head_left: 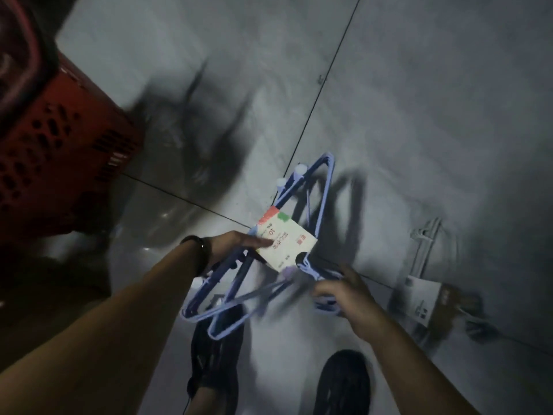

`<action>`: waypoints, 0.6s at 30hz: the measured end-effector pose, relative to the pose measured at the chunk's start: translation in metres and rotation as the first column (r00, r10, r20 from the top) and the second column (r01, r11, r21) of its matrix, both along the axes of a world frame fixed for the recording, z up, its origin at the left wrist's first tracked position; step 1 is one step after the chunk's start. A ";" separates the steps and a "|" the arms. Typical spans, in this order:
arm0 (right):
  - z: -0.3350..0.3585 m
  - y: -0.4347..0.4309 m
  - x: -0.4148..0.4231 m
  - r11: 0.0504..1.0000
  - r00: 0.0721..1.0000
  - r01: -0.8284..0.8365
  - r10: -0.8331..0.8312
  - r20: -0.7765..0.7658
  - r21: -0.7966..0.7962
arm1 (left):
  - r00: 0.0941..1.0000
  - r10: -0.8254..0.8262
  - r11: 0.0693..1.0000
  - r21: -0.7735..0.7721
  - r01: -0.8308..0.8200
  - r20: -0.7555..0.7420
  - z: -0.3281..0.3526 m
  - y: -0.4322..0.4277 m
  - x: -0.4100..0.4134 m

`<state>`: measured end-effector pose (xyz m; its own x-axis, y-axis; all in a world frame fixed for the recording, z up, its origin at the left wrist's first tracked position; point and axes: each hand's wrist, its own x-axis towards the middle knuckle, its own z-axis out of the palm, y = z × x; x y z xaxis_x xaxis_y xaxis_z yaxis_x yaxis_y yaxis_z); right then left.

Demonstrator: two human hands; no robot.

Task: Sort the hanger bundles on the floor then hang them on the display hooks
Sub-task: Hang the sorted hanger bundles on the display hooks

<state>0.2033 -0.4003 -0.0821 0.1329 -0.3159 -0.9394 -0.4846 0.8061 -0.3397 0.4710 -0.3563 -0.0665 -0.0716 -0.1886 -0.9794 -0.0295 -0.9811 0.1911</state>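
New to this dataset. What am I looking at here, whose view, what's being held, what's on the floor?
There is no robot here: a person works with bare hands, and the single picture comes from a wide-angle camera on their head, looking down at a grey tiled floor.

The left hand, with a dark band on its wrist, grips a bundle of blue hangers beside the paper label wrapped round it. The right hand is at the bundle's hook end; blur hides whether it grips.

On the floor to the right lies a white hanger bundle with its own label. A red perforated basket sits at the left. The person's dark shoes show below.
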 end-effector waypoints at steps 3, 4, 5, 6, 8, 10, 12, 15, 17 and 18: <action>0.055 -0.021 -0.013 0.993 0.997 -0.069 0.067 -0.025 -0.095 | 0.983 0.171 0.985 0.018 -0.171 -0.059 0.042 0.015 -0.019; 0.076 -0.028 -0.016 0.986 0.995 -0.097 0.094 -0.033 -0.136 | 0.961 0.261 0.965 0.009 -0.261 -0.086 0.056 0.020 -0.028; 0.097 -0.034 -0.020 0.974 0.992 -0.129 0.125 -0.035 -0.185 | 0.933 0.340 0.939 -0.010 -0.344 -0.116 0.071 0.025 -0.036; 0.121 -0.041 -0.024 0.959 0.985 -0.170 0.165 -0.043 -0.228 | 0.901 0.405 0.909 -0.037 -0.415 -0.156 0.088 0.030 -0.047; 0.177 -0.057 -0.031 0.923 0.971 -0.229 0.241 -0.001 -0.310 | 0.831 0.505 0.844 -0.066 -0.532 -0.233 0.126 0.035 -0.068; 0.243 -0.076 -0.040 0.891 0.955 -0.261 0.294 0.032 -0.372 | 0.742 0.587 0.771 -0.057 -0.634 -0.324 0.173 0.032 -0.091; 0.312 -0.094 -0.051 0.864 0.941 -0.288 0.335 0.044 -0.413 | 0.689 0.627 0.715 -0.082 -0.694 -0.364 0.226 0.021 -0.110; 0.430 -0.123 -0.067 0.823 0.931 -0.294 0.361 0.050 -0.486 | 0.663 0.618 0.675 -0.146 -0.723 -0.423 0.321 -0.005 -0.134; 0.508 -0.139 -0.079 0.792 0.930 -0.286 0.365 0.043 -0.539 | 0.696 0.554 0.709 -0.179 -0.682 -0.458 0.387 -0.027 -0.143; 0.548 -0.143 -0.085 0.780 0.934 -0.262 0.352 0.053 -0.568 | 0.705 0.524 0.730 -0.174 -0.660 -0.478 0.420 -0.038 -0.146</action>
<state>0.1179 -0.5438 0.4663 0.4337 -0.6849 -0.5855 -0.5823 0.2828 -0.7622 0.3255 -0.3941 0.3535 -0.1786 -0.6048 -0.7761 0.6764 -0.6483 0.3496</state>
